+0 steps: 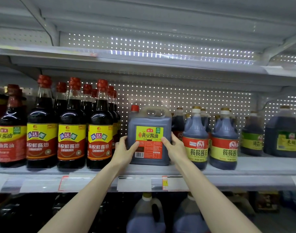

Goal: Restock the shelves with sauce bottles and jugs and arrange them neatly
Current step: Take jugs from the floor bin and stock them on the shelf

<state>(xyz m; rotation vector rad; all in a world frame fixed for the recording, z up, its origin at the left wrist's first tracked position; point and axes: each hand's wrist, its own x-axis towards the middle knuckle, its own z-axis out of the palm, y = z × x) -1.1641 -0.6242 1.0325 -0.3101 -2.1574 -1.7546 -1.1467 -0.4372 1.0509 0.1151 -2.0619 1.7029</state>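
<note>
The jug (149, 132) is gripped on the shelf (264, 166) by left hand (124, 149) and right hand (174, 146); squaring is likely required next.

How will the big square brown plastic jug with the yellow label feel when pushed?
Probably heavy: the square brown plastic jug looks full of dark sauce. Its wide flat base should slide along the grey shelf, not tip or roll.
</note>
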